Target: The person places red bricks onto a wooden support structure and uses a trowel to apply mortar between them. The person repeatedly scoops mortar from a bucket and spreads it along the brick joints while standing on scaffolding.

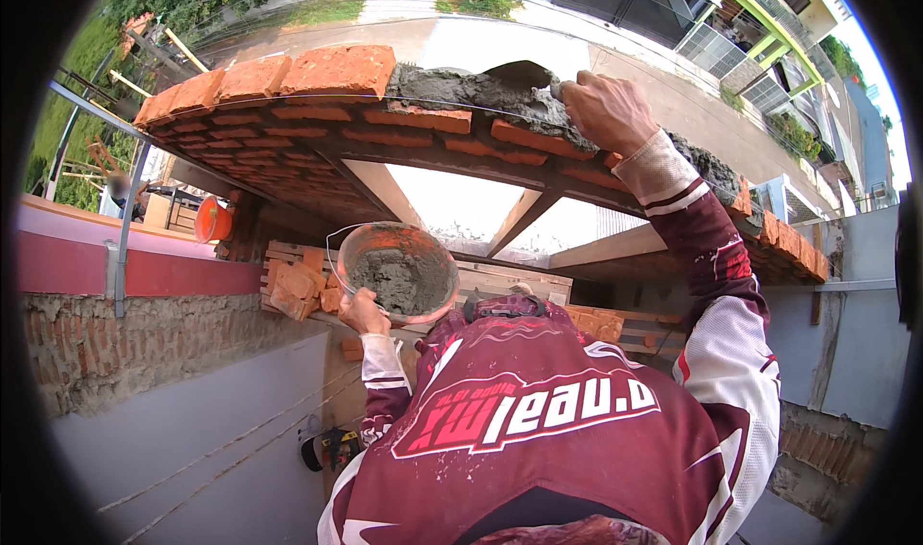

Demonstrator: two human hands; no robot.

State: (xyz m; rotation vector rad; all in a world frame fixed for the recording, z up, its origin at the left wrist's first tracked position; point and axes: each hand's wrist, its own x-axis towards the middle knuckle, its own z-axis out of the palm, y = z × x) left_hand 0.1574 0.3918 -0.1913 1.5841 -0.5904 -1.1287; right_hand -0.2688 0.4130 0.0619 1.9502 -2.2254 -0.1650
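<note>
Since wet mortar is being spread along the top of the brick wall (317,127), the person's right hand (604,111) sits up on the wall's crest, fist closed round the handle of a trowel (524,72); the handle itself is hidden inside the fist, so only the dark pointed blade shows, lying flat on the grey mortar bed (461,88). Flat blade probably so the mortar gets pushed out level rather than dug up. Mortar bed covers the wall top from just beside the last laid top brick (338,69) over to the hand and on past the wrist. Top bricks stand in a row on the far-left part of the wall crest, mortar butting against the end one.

Left hand (362,311) is lower, below the wall on the person's side, fingers curled round the rim of a round bucket (397,271) holding grey mortar. Bucket is held up close under the wall, likely so each trowel load has a short trip. Its thin wire bail hangs loose off the left side.

Under the wall, behind the bucket, loose bricks (298,290) lie stacked on a wooden platform (510,281), within reach. An orange bucket (212,220) sits further left of the wall's underside. Road (500,40) runs beyond the wall.
</note>
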